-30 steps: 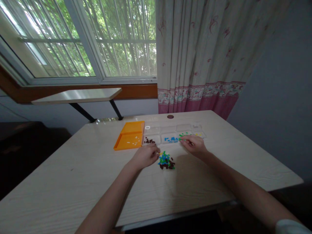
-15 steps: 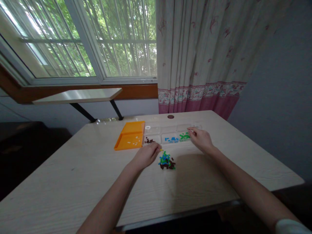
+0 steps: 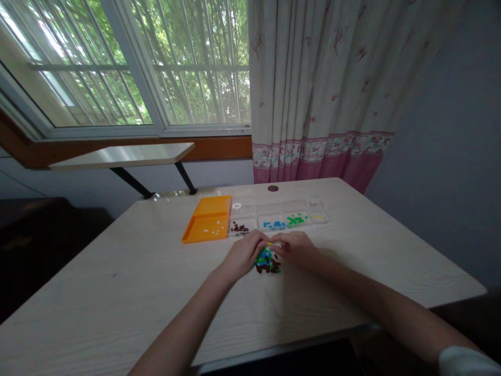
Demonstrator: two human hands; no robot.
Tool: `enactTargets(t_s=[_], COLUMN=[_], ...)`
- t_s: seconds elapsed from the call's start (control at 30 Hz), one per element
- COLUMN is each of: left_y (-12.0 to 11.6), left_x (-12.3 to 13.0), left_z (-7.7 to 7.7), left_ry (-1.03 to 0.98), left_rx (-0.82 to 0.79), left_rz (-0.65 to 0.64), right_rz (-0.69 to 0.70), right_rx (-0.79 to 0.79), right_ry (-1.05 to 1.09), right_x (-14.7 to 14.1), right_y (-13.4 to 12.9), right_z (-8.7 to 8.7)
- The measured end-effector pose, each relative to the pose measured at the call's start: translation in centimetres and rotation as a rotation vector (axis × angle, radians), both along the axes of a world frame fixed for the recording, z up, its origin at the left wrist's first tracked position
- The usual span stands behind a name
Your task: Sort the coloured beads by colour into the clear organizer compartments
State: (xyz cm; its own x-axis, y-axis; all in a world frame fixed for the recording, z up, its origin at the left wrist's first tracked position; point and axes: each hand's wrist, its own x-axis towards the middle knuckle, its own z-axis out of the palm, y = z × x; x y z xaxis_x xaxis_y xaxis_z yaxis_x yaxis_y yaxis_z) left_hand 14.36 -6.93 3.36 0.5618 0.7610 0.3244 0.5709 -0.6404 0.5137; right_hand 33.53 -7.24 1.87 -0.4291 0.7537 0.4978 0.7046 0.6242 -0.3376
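A small pile of blue, green and dark brown pieces (image 3: 267, 262) lies on the table. Over its far edge my left hand (image 3: 243, 254) and my right hand (image 3: 294, 247) meet, fingers pinched together. Between their fingertips shows a small yellow piece (image 3: 269, 243). Behind my hands, clear trays hold brown pieces (image 3: 238, 227), blue pieces (image 3: 274, 225), green pieces (image 3: 296, 219) and a few yellow pieces (image 3: 318, 216) in separate compartments. Left of them an open orange case (image 3: 195, 230) holds small white pieces (image 3: 217, 228).
The wooden table (image 3: 129, 292) carries a raised shelf (image 3: 133, 154) on black brackets at its back left. A round cable hole (image 3: 273, 188) is near the back edge. Behind are a barred window and a curtain (image 3: 297, 104).
My right hand has moved left and nearer from the green compartment to meet my left hand over the pile. The yellow pieces in the right compartment are now uncovered.
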Motion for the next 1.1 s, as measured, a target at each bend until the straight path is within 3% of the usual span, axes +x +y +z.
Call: enactTargets(t_s=[0.6,0.9,1.1], left_y=[0.0,1.0,0.7], left_x=[-0.2,-1.3,-1.0], left_z=[0.5,-0.6,-0.5], left_ry=[0.008,0.316,0.338], left_rx=[0.078,0.078,0.056], left_rz=[0.033,0.090,0.045], right_rz=[0.045,-0.090,-0.089], right_rx=[-0.094,0.163,0.284], right_ry=[0.066,0.030,0.026], right_x=[0.2,2.4,3.3], right_y=[0.0,1.2,1.3], right_z=[0.1,1.1,1.7])
